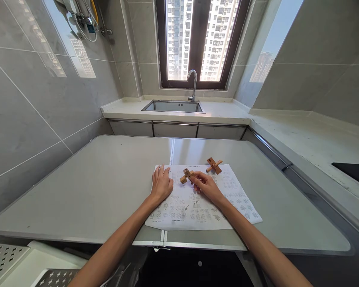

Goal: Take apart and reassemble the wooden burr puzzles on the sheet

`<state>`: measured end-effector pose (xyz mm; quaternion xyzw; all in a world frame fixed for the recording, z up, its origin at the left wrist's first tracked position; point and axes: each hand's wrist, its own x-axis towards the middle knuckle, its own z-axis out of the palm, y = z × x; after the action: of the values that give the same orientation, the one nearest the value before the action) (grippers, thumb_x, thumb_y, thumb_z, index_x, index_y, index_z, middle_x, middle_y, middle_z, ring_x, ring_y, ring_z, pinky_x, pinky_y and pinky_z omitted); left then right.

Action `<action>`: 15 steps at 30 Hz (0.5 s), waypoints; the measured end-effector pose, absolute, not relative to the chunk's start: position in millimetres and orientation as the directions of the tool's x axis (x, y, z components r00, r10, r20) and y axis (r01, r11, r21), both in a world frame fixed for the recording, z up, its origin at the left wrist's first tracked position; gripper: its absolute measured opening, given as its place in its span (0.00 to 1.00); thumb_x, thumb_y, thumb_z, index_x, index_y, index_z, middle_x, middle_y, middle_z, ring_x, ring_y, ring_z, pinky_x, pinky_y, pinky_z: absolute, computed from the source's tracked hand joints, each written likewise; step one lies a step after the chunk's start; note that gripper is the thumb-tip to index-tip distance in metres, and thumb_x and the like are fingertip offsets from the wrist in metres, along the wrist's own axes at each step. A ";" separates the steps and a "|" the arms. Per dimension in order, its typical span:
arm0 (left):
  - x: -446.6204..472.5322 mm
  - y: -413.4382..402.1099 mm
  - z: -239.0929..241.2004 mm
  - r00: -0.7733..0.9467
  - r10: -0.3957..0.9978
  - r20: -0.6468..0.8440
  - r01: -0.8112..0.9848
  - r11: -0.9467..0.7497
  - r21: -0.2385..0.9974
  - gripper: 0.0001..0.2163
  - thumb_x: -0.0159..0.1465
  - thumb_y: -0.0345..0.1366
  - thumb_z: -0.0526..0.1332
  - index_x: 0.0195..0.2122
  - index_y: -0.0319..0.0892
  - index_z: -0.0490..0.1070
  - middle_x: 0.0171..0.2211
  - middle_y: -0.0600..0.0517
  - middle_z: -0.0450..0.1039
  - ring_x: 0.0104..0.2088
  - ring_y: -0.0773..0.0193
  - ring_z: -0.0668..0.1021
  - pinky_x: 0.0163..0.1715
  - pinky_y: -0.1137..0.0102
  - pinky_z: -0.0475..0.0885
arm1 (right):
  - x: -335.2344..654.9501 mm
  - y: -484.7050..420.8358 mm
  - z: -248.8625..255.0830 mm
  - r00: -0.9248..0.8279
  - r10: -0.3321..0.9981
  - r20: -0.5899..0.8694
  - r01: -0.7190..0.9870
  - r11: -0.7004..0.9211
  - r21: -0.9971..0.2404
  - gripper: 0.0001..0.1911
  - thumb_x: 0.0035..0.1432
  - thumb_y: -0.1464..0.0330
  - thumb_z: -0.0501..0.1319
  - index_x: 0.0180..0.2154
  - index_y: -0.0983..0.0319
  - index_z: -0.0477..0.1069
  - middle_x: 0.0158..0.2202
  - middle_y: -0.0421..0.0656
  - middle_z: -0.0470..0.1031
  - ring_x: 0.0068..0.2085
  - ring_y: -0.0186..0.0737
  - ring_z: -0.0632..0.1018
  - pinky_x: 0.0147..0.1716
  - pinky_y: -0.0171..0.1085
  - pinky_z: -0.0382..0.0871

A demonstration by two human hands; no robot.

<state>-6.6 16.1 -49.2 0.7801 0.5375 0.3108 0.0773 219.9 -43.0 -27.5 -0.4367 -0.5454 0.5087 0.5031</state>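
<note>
Over paper [202, 205], the held block [187, 173] seemingly points forward-left.
</note>
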 end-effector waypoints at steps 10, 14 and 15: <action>6.1 -3.8 -14.4 0.469 0.739 0.484 0.494 -0.673 0.550 0.15 0.76 0.40 0.50 0.43 0.45 0.76 0.46 0.47 0.79 0.59 0.52 0.72 0.62 0.52 0.64 | 221.4 -42.0 -30.5 -0.123 0.987 0.107 -0.012 0.106 -0.994 0.23 0.62 0.46 0.65 0.42 0.60 0.77 0.34 0.41 0.76 0.26 0.34 0.73 0.23 0.35 0.64; 7.4 -8.0 -10.1 0.539 0.703 0.464 0.388 -0.696 0.605 0.19 0.77 0.39 0.46 0.43 0.45 0.77 0.44 0.47 0.80 0.55 0.54 0.74 0.59 0.55 0.68 | 221.8 -39.8 -34.3 -0.118 0.987 0.111 -0.017 0.109 -0.994 0.24 0.62 0.46 0.65 0.41 0.60 0.76 0.33 0.41 0.76 0.26 0.33 0.73 0.23 0.34 0.64; 7.5 -8.6 -9.5 0.550 0.697 0.460 0.375 -0.699 0.609 0.18 0.77 0.40 0.47 0.42 0.45 0.77 0.44 0.47 0.80 0.54 0.54 0.74 0.59 0.55 0.68 | 221.8 -39.3 -35.1 -0.118 0.987 0.110 -0.015 0.109 -0.994 0.24 0.62 0.45 0.65 0.41 0.60 0.76 0.33 0.41 0.75 0.26 0.34 0.73 0.23 0.34 0.64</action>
<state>7.5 -8.6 -9.5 0.8506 0.3152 0.3545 0.2268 221.8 -39.3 -35.1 -0.4388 -0.5536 0.5027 0.4983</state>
